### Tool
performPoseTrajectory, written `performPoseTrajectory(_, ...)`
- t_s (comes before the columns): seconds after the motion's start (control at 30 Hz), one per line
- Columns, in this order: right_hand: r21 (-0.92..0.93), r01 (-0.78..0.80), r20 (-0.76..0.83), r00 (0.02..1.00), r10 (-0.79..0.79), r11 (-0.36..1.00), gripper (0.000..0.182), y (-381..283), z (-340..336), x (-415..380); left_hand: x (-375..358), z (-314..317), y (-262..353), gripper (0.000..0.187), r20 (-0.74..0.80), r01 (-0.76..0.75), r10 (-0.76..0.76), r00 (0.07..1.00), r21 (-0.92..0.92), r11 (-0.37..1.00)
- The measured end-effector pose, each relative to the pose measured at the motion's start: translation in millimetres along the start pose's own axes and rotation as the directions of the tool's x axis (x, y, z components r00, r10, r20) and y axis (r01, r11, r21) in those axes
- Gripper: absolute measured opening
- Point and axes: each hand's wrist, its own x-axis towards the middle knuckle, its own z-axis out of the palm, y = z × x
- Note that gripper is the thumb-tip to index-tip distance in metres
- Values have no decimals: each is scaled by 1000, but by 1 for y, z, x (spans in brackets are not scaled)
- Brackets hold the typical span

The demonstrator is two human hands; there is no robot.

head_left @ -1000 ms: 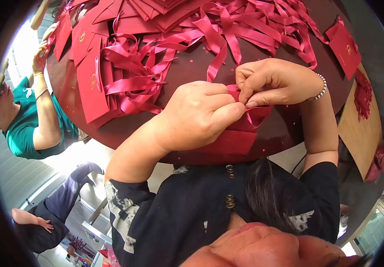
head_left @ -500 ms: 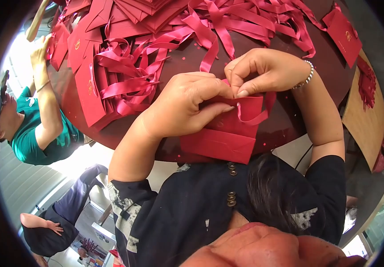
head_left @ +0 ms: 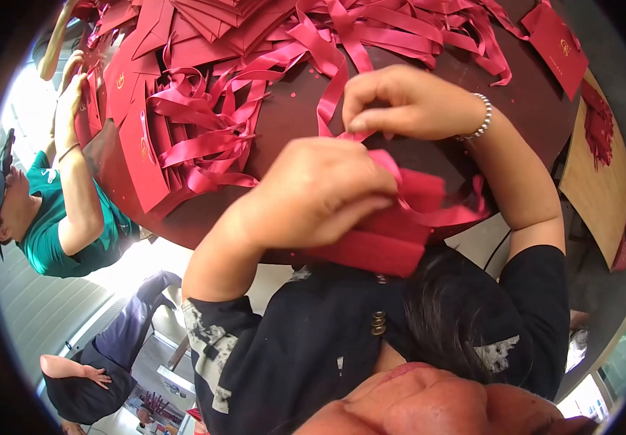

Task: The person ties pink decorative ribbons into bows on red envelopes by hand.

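Observation:
My left hand [head_left: 320,192] is closed around the top of a small red paper gift bag [head_left: 378,250], which is smeared by motion and tilted in front of my chest. A pink-red ribbon [head_left: 447,216] loops out from the bag's upper edge toward the right. Above and to the right, my right hand [head_left: 411,105] has thumb and fingers pinched together, with a strip of ribbon at its fingertips. Just beyond it, a loose ribbon [head_left: 332,94] runs down from the heap on the table. The left hand partly hides the bag's top.
Finished-looking red bags with ribbons [head_left: 150,156] stand stacked at the left. Flat red bags [head_left: 229,22] and a ribbon heap [head_left: 414,32] cover the far side of the dark round table [head_left: 291,109]. A co-worker in a green shirt [head_left: 66,210] sits left. A wooden board [head_left: 599,196] lies right.
My right hand has lifted up and left, away from the bag's rim, with ribbon at its fingers. My left hand and the bag have shifted slightly down, and the bag has tilted.

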Motion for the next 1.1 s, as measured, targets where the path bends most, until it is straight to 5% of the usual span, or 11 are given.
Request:
performPoseTrajectory(0.13,-87,22,-411,910,-56,996,13,8,-15,-14,-1,-5,-12,21,-110,274,-272,956,2,962)
performPoseTrajectory(0.2,-283,-95,-684,718,-131,954,19,-5,-10,-23,1,-5,-13,22,-118,317,-315,942,-1,948)
performPoseTrajectory(0.27,-339,-215,-729,675,-112,916,18,-23,-9,-39,2,-6,-14,26,-115,547,-547,829,-32,837)
performPoseTrajectory(0.3,-340,-216,-729,675,-111,915,18,-27,-12,-52,-4,-4,-24,30,-160,479,-455,876,167,862)
performPoseTrajectory(0.37,-412,-199,-485,874,-29,889,15,-30,-18,-79,-4,-10,-23,31,-169,506,-484,858,120,854)
performPoseTrajectory(0.47,-508,131,-136,964,-230,851,23,-24,-7,-107,-8,-8,-30,35,-263,496,-487,832,-38,868)
performPoseTrajectory(0.57,-389,120,81,992,-96,913,34,-35,30,-131,-4,-11,-16,34,-266,542,-518,813,21,840)
performPoseTrajectory(0.8,-512,207,0,970,-241,834,19,32,67,-103,-44,-20,-30,41,-219,468,-421,880,252,847)
performPoseTrajectory(0.93,49,-170,-433,884,174,984,3,-18,55,-106,-40,-14,-21,41,-235,494,-460,856,115,862)
performPoseTrajectory(1.0,-430,259,-428,785,-448,865,6,-12,48,-76,-26,-12,-12,39,-232,491,-458,858,112,864)
performPoseTrajectory(1.1,-644,123,-366,817,-446,755,12,-31,45,-40,-5,-1,-10,34,-337,337,-304,891,43,941)
